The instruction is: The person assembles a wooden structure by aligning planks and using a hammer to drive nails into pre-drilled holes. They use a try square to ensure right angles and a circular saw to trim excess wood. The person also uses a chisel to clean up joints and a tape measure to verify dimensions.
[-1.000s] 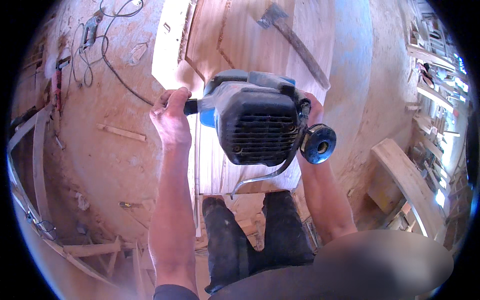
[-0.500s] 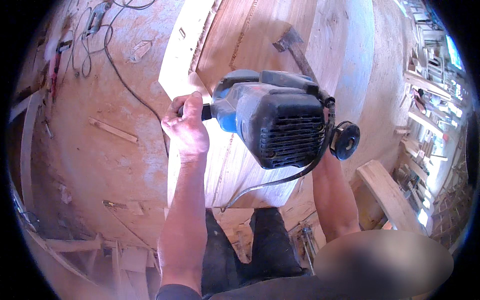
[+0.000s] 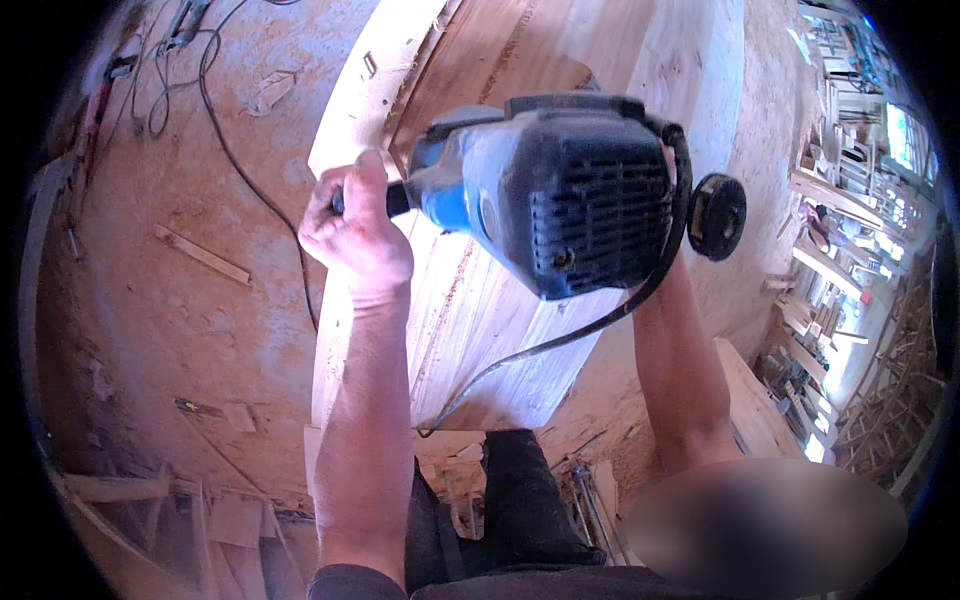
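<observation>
A large blue-and-black corded power tool (image 3: 600, 200) with a slotted motor housing is held over a wooden panel (image 3: 480, 330). My left hand (image 3: 355, 225) is closed around its black side handle (image 3: 399, 198), thumb along the top. The right forearm (image 3: 680, 370) reaches up behind the tool's right side. The housing and cord hide my right hand's fingers. A round black knob or wheel (image 3: 718, 217) sticks out at the right. The black cord (image 3: 520, 355) loops from the tool down over the panel's near end. The tool's working end is hidden underneath.
A pale board edge (image 3: 360, 90) runs along the panel's left side. On the dusty floor lie a wood strip (image 3: 203, 254), a dark cable (image 3: 230, 150) and another tool (image 3: 187, 22). A thick plank (image 3: 755, 400) and stacked lumber (image 3: 830, 260) stand at right.
Both hands and the power tool have moved up and slightly apart from the panel's near end. An axe-like tool on the panel is now almost wholly hidden behind it. The view has shifted slightly.
</observation>
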The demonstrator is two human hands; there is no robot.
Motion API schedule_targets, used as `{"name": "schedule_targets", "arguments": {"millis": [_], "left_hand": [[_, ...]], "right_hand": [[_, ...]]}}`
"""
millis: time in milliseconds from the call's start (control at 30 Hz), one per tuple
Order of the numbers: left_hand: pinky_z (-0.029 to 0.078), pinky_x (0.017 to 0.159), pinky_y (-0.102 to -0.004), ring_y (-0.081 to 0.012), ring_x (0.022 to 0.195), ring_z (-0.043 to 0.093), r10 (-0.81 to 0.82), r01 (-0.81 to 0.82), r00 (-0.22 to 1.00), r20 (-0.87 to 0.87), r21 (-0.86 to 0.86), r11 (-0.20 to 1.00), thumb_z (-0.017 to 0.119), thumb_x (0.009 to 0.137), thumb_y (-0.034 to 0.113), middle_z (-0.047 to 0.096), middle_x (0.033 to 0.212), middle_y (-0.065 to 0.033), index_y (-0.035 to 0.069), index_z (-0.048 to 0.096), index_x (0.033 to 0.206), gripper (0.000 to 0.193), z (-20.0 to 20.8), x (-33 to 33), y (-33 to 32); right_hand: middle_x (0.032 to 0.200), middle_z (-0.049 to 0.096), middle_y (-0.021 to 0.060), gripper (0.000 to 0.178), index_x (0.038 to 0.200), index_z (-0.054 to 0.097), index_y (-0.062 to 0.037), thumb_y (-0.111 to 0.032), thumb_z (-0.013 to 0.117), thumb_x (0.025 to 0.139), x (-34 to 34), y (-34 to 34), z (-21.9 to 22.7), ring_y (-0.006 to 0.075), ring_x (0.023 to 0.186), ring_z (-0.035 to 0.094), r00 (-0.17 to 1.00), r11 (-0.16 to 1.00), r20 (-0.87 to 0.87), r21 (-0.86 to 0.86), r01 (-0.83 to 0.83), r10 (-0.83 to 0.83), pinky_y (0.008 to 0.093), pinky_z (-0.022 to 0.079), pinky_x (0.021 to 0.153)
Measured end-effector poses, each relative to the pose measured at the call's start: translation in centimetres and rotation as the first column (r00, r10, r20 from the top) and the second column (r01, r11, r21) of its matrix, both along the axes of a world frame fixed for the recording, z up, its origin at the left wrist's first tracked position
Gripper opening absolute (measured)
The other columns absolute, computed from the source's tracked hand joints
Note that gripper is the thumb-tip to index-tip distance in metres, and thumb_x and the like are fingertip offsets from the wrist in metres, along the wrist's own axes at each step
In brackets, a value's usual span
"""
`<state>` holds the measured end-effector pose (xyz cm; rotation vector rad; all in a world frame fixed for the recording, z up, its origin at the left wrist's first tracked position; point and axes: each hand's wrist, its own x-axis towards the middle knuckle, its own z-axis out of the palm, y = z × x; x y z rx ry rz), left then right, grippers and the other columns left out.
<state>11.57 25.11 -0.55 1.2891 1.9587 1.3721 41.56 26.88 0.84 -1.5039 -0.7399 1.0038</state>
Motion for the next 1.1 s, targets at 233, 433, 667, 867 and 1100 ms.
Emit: {"name": "schedule_targets", "arguments": {"millis": [233,433,667,867,1100], "left_hand": [[0.049,0.054,-0.0299,-0.0189,0.061,0.063,-0.125,0.162,0.951,-0.282,0.111,0.981,0.061,0.086,0.013,0.063,0.070,-0.0044,0.013,0.070,0.093,0.012,-0.5,-1.9,4.2],[0.054,0.058,-0.0328,-0.0254,0.063,0.066,-0.203,0.239,0.938,-0.280,0.101,0.966,0.060,0.080,0.012,0.064,0.070,-0.0067,0.012,0.067,0.091,0.013,-0.4,-2.8,6.4],[0.056,0.066,-0.0327,-0.0238,0.072,0.070,-0.393,0.391,0.919,-0.019,-0.069,0.918,0.059,0.082,0.010,0.070,0.076,-0.0033,0.012,0.065,0.088,0.009,0.8,-3.6,7.0],[0.054,0.080,-0.0370,-0.0283,0.083,0.070,-0.349,0.408,0.711,-0.611,-0.046,0.912,0.059,0.084,0.017,0.073,0.078,-0.0023,0.012,0.063,0.094,0.012,-0.4,-4.1,6.7],[0.055,0.066,-0.0348,-0.0228,0.074,0.070,-0.393,0.334,0.776,-0.494,-0.207,0.920,0.057,0.088,0.010,0.072,0.079,-0.0049,0.009,0.060,0.083,0.006,0.2,-1.6,4.1]], "right_hand": [[0.102,0.065,0.0041,0.022,0.111,0.062,-0.0030,-0.015,0.058,0.093,-1.0,1.9,-0.9,0.0167,0.085,0.063,0.998,0.999,-0.070,0.034,-0.005,0.007,0.0294,0.052,0.084],[0.104,0.065,0.0041,0.023,0.112,0.062,-0.0028,-0.015,0.057,0.094,-2.0,1.3,-1.1,0.0164,0.086,0.063,0.995,0.999,-0.099,0.042,-0.013,0.017,0.0295,0.052,0.085],[0.106,0.066,0.0041,0.024,0.114,0.061,-0.0027,-0.015,0.055,0.095,-2.9,1.9,-2.2,0.0162,0.087,0.064,0.981,0.992,-0.191,0.125,0.007,0.017,0.0296,0.052,0.086],[0.107,0.066,0.0039,0.025,0.114,0.061,-0.0028,-0.015,0.054,0.095,-4.6,2.4,-3.8,0.0157,0.088,0.064,0.950,0.978,-0.313,0.201,0.057,0.009,0.0296,0.052,0.086],[0.100,0.068,0.0031,0.020,0.105,0.065,-0.0044,-0.016,0.062,0.090,-1.8,1.0,-2.1,0.0136,0.085,0.063,0.999,0.990,-0.051,0.144,0.003,0.004,0.0291,0.052,0.082]]}}
